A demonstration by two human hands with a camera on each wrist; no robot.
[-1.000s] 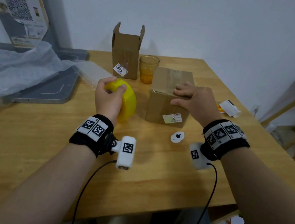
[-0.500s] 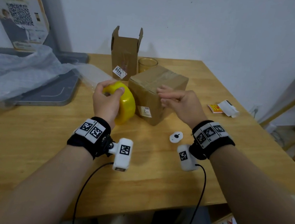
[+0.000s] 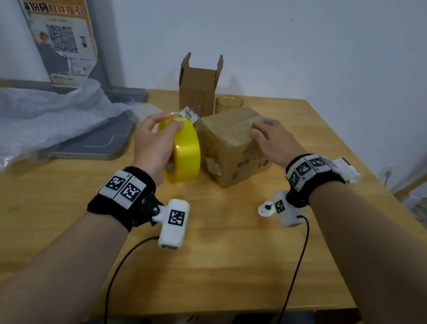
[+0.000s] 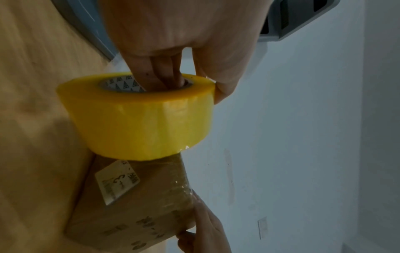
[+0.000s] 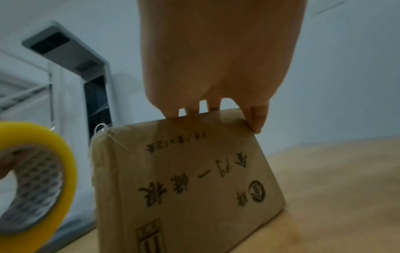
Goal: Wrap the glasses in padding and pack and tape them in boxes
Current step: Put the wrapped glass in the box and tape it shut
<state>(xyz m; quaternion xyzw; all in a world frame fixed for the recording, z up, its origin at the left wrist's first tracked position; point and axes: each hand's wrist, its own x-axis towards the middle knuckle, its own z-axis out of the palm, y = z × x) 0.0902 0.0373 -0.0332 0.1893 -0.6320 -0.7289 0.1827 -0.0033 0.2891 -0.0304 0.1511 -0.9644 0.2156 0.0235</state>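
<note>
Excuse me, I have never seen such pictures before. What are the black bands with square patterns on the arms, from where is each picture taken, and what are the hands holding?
No machine here: a person works with bare hands. The bands carry printed markers and a small camera on each wrist. The wide picture comes from a head camera; the two close ones look along each hand.

The left hand grips a yellow tape roll, with fingers pushed into its core. The right hand rests its fingers on top of a closed, taped cardboard box.

Also on the wooden table: an open tall box, an amber glass behind the closed box, and bubble wrap at the left.
</note>
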